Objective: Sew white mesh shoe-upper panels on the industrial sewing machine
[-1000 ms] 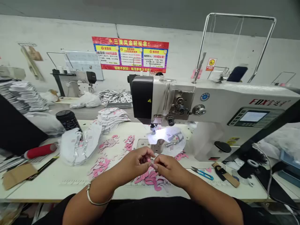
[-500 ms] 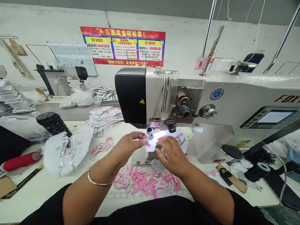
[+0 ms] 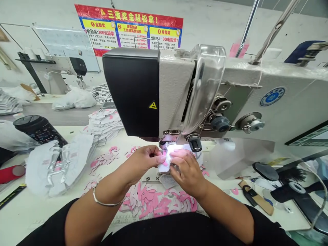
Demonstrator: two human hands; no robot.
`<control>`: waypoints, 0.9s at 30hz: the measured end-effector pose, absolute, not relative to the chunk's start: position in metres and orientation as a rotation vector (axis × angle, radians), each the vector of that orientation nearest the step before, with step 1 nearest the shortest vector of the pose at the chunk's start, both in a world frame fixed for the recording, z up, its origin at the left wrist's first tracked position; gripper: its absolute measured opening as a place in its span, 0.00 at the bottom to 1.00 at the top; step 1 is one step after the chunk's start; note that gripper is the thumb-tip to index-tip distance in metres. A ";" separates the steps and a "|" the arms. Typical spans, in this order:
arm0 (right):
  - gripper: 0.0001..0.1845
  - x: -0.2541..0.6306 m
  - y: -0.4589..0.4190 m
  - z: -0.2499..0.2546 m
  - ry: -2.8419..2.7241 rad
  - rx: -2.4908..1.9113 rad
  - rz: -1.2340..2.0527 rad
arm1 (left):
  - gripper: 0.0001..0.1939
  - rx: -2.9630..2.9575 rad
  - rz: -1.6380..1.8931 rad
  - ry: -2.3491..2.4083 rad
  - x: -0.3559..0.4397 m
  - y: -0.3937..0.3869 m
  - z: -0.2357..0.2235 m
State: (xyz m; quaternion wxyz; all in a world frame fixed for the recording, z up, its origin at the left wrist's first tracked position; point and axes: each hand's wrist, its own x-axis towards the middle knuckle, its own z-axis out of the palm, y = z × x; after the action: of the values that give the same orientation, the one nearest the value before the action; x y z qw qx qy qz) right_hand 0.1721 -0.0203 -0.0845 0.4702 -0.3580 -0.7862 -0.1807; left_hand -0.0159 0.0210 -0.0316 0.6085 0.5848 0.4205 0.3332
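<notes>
Under the head of the sewing machine (image 3: 176, 92), a white fabric piece (image 3: 164, 167) bearing pink lies in the lit needle area. The grip of the left hand (image 3: 140, 161) pinches its left edge. The right hand (image 3: 189, 173) sets curled fingers at its right side; whether this grip is clenched cannot be told. Nearer the body, pink cutouts (image 3: 153, 201) heap on the worktop (image 3: 36, 212).

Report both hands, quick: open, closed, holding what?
Left hand: closed, pinching the white piece by its left side.
Right hand: fingers bent at its right side; grip unclear.
</notes>
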 end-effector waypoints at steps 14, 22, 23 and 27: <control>0.18 0.174 -0.022 -0.095 -1.973 -0.909 -0.455 | 0.14 1.441 0.827 0.960 -0.018 0.020 -0.042; 0.17 0.175 -0.022 -0.090 -1.958 -0.873 -0.469 | 0.14 1.310 0.865 0.937 -0.015 0.016 -0.040; 0.17 0.176 -0.022 -0.089 -1.965 -0.856 -0.464 | 0.14 1.299 0.873 0.944 -0.015 0.014 -0.041; 0.16 0.183 -0.023 -0.088 -2.030 -0.749 -0.406 | 0.14 1.284 0.877 0.945 -0.013 0.003 -0.043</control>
State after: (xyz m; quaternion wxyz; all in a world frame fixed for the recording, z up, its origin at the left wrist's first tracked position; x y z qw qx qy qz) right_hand 0.1828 -0.0229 -0.0882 0.4528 -0.3035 -0.8222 -0.1642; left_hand -0.0135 0.0034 -0.0429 0.6139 0.5572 0.4099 0.3803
